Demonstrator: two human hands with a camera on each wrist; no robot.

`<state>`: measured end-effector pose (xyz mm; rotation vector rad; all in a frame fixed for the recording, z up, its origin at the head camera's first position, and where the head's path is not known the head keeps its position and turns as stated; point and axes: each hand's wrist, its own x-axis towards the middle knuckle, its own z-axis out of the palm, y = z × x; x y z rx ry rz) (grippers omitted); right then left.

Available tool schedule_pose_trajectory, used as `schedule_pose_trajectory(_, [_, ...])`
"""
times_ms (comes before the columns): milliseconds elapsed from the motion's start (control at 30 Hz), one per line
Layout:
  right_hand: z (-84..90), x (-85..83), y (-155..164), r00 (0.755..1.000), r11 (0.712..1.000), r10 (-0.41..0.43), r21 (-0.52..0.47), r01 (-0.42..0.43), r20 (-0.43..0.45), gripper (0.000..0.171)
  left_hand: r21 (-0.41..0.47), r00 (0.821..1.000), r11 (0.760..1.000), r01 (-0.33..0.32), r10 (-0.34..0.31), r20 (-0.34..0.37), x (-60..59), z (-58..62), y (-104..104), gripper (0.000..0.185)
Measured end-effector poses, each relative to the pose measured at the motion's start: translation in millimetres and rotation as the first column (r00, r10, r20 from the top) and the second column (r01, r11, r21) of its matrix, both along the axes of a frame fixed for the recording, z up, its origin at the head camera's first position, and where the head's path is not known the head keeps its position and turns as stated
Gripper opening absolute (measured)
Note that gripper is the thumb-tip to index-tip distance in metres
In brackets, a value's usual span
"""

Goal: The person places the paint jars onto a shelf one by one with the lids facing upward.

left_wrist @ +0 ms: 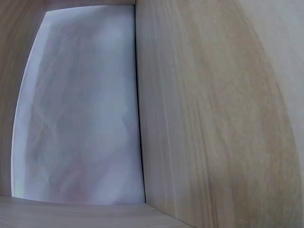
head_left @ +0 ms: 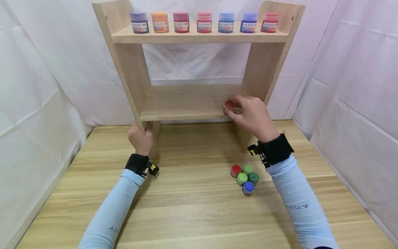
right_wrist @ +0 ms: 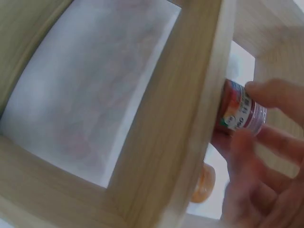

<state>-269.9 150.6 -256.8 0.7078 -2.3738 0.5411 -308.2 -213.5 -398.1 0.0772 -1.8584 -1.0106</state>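
Note:
My right hand pinches a small paint jar with a reddish-brown top, at the front right of the lower board of the wooden shelf. In the right wrist view the jar shows its printed label, with fingers and thumb around it, close to a board's edge. On the left, my left hand grips the bottom of the shelf's side panel, its fingers partly hidden behind the wood. Only the shelf's boards and white cloth appear in the left wrist view; the hand is out of sight there.
Several paint jars, including an orange one and a purple one, line the upper board. On the table, a red jar, a blue jar and green jars stand clustered. White cloth surrounds the table.

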Motion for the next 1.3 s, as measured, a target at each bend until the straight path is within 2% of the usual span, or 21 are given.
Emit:
schedule_pose_trajectory(167, [-2.9,-3.4,-6,0.994,0.996,-0.090,0.003,0.091,-0.055,0.029,0.013,1.000,1.000,0.009,-0.009,0.008,2.0,2.3,1,0.023])
schedule_pose_trajectory(300, [-5.0,-7.7,-8,0.988,0.992,-0.123,-0.021,0.122,-0.088,0.028,0.018,1.000,1.000,0.012,-0.012,0.022,2.9,2.8,1,0.024])
schedule_pose_trajectory(700, [-9.6,-19.3,-14,0.979,0.987,-0.157,-0.062,0.151,-0.128,0.024,0.004,1.000,1.000,0.002,-0.002,0.007,2.7,1.1,0,0.024])
schedule_pose_trajectory(1133, [-11.2,-24.3,-21,0.975,0.977,-0.200,-0.090,0.192,-0.099,0.024,-0.008,1.000,1.000,-0.007,0.007,0.001,2.7,1.3,0,0.021])
schedule_pose_trajectory(1300, [-12.4,-24.8,-21,0.976,0.979,-0.193,-0.092,0.184,-0.104,0.026,-0.008,1.000,1.000,-0.004,0.004,-0.001,3.2,1.0,0,0.023])
